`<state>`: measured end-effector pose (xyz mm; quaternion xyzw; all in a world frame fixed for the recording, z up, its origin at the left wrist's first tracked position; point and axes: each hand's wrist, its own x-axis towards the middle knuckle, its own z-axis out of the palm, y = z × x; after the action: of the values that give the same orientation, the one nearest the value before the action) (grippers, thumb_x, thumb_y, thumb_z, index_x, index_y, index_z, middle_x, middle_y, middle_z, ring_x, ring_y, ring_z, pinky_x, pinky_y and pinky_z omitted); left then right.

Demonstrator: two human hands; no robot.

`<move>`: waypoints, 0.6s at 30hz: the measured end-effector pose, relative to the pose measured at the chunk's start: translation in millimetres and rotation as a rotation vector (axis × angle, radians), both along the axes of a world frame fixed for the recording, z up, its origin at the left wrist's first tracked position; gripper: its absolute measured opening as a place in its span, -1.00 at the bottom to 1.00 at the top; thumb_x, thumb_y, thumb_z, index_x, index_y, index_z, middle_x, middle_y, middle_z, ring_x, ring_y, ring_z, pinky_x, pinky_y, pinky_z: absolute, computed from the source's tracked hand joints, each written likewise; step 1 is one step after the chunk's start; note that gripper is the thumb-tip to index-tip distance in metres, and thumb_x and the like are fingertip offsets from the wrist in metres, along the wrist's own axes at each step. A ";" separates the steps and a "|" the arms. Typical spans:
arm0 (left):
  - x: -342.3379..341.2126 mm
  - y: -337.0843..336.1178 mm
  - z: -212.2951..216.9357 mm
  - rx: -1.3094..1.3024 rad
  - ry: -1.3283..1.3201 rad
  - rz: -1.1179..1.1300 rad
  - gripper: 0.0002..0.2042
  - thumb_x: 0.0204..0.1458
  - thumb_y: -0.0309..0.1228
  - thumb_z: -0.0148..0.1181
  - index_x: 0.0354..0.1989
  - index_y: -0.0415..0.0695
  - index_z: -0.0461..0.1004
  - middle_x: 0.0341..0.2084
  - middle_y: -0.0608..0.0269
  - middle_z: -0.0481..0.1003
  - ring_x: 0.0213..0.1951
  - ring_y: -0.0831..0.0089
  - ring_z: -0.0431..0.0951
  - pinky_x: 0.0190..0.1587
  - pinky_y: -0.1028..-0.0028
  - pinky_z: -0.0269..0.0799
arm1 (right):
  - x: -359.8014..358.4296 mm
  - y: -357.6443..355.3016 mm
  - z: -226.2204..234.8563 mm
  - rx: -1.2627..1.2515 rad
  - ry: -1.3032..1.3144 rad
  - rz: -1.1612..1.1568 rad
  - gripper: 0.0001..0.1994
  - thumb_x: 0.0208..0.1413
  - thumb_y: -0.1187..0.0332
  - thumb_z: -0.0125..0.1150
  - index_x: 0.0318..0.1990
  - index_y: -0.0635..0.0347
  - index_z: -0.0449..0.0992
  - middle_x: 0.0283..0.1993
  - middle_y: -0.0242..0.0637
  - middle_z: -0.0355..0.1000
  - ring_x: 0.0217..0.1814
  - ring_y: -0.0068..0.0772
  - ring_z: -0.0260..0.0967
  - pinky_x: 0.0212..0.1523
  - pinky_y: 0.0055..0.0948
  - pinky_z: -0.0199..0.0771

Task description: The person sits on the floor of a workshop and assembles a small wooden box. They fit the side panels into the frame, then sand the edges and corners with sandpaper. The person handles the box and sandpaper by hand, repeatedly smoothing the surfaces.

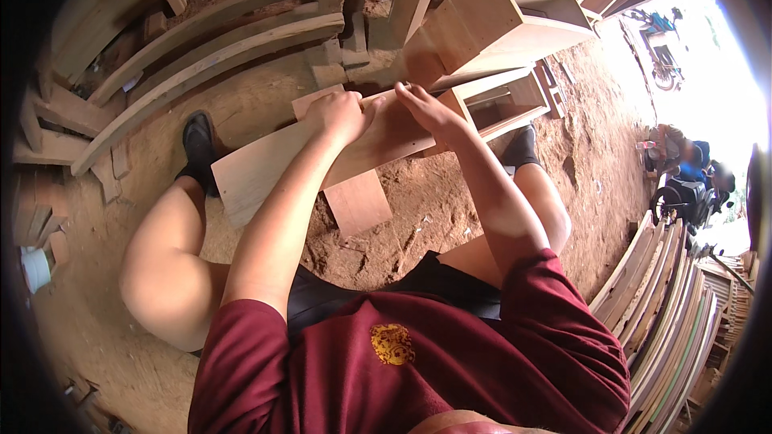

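A long plywood board (366, 145) lies slantwise in front of me and forms the near face of a low wooden box with an open compartment (497, 104) at its right end. My left hand (338, 116) is closed at the board's far edge, its fingers curled over and partly hidden. To its right, my right hand (432, 115) rests at the same edge, with fingers bent around it and their tips partly out of sight. Below the board, a square plywood piece (359, 202) juts toward me.
Another wooden box (503, 20) stands tilted behind the right end. Curved timber rails (209, 56) lie at the far left. Stacked planks (663, 313) are at the right, near a parked motorcycle (683, 197) and a person (669, 145). My feet flank the box on the dirt floor (426, 201).
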<state>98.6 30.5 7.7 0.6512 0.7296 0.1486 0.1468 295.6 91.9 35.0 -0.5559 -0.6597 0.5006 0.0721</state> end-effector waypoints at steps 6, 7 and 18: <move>2.1 5.7 -3.8 0.060 0.004 -0.030 -0.33 0.17 0.29 -0.03 -0.49 -0.13 0.67 -0.50 0.03 0.64 -0.36 0.10 0.69 -0.32 0.18 0.59 | -6.2 35.0 -27.0 0.057 0.108 0.023 -0.11 0.27 -0.33 -0.07 0.40 0.36 0.15 0.39 0.20 0.21 0.46 0.02 0.15 0.43 -0.11 0.10; -0.2 5.9 -10.4 0.102 -0.030 -0.021 -0.34 0.16 0.26 0.01 -0.50 -0.16 0.65 -0.50 0.01 0.63 -0.36 0.10 0.68 -0.30 0.18 0.58 | -6.1 26.5 -25.6 0.133 0.113 0.051 -0.12 0.26 -0.35 -0.09 0.37 0.36 0.21 0.33 0.25 0.28 0.42 0.05 0.23 0.40 -0.08 0.16; 0.2 3.0 2.0 -0.006 -0.097 -0.031 -0.39 0.19 0.21 0.02 -0.43 -0.18 0.62 -0.46 0.03 0.63 -0.32 0.13 0.66 -0.23 0.17 0.54 | 116.4 -104.3 -2.7 -0.041 0.353 -0.140 -0.42 0.47 0.17 -0.17 0.52 0.20 -0.05 0.58 0.02 -0.08 0.65 -0.03 -0.26 0.56 -0.19 -0.25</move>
<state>98.8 33.5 9.7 0.6541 0.7118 0.1757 0.1862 412.0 -12.3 32.3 -0.5053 -0.5860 0.5976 0.2102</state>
